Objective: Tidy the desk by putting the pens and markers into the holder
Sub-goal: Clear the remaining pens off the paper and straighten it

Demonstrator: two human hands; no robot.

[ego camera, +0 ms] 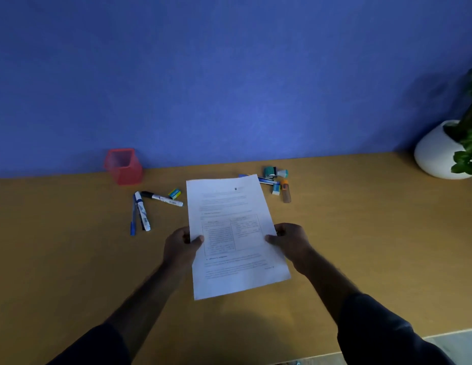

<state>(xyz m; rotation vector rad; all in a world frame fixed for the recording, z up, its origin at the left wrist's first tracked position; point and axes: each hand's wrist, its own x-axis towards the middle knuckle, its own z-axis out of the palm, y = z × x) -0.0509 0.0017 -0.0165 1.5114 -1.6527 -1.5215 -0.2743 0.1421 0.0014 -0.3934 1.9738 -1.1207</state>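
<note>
Holding a printed sheet of paper (233,235) by its two long edges, the person stands over the wooden desk (71,246): the left hand (181,243) pinches the left margin, thumb on top, and the right hand (290,241) is closed on the right margin the same way. Neither hand has a pen in it.

The pens and markers lie loose on the desk in two clusters. Left of the sheet, a white marker with a black cap (162,198) lies slanted; just beside it a white marker with blue print (143,212) and a slim blue pen (133,216) lie close together, nearly parallel, with something dark between them that I cannot make out. Beyond the sheet's far right corner sit a blue pen (265,180), partly hidden by the paper, and an orange-capped tube (285,192), among small erasers.

The red holder (123,165) stands upright against the blue wall, near the left cluster, and looks empty.

These look light, stiff and smooth, so I expect they would roll if nudged. A pinch around the middle of the barrel should balance each one; the two lying together could probably be gathered in one grasp. The holder looks light too, so dropping them in gently seems wise.
</note>
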